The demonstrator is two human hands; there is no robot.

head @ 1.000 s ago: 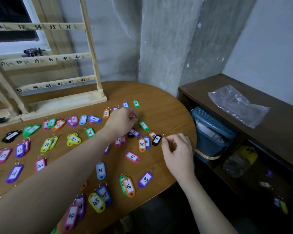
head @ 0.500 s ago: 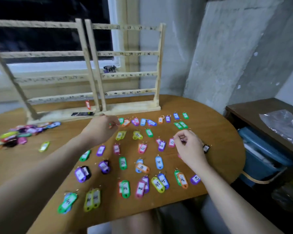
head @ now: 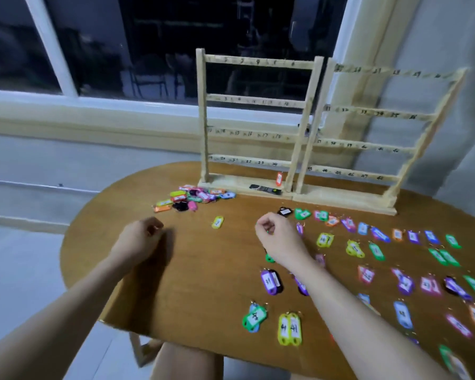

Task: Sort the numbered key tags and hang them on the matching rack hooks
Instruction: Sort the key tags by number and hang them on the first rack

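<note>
Numbered key tags (head: 376, 250) in many colours lie flat in rows before me on the right, a loose heap (head: 192, 198) (unsorted) on the left; two wooden racks (head: 307, 124) stand upright behind.

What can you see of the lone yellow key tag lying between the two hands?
The yellow key tag is a small rounded plastic fob with a white paper label bearing a dark mark too blurred to read. It lies flat on the wooden table, tilted slightly, apart from the other tags. Neither hand touches it. Any ring on it cannot be made out.
</note>
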